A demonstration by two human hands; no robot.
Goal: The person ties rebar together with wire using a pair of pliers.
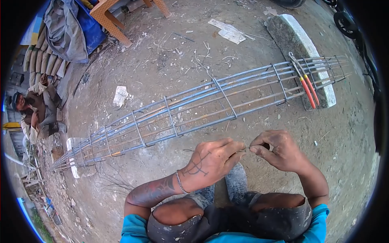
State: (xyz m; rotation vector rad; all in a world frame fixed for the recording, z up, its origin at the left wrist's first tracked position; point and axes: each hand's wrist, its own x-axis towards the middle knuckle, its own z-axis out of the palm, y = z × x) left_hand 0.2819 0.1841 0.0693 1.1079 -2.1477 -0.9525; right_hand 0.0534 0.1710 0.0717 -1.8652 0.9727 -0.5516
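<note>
My left hand is closed in a pinch in front of my knees, with its back and a wrist chain facing up. Close by on the right, my right hand also pinches, thumb against forefinger. Between the two sets of fingertips shows a trace of what looks like thin dark wire, mostly hidden by the fingers. Just beyond both hands lies a long rebar cage with square stirrups, untouched by either hand. Red-and-yellow-handled pliers rest across its right end.
A concrete block supports the cage's right end, and a pale block its left. Loose thin wires lie on the ground at left. A person sits far left. An orange plastic chair and a tarp stand behind.
</note>
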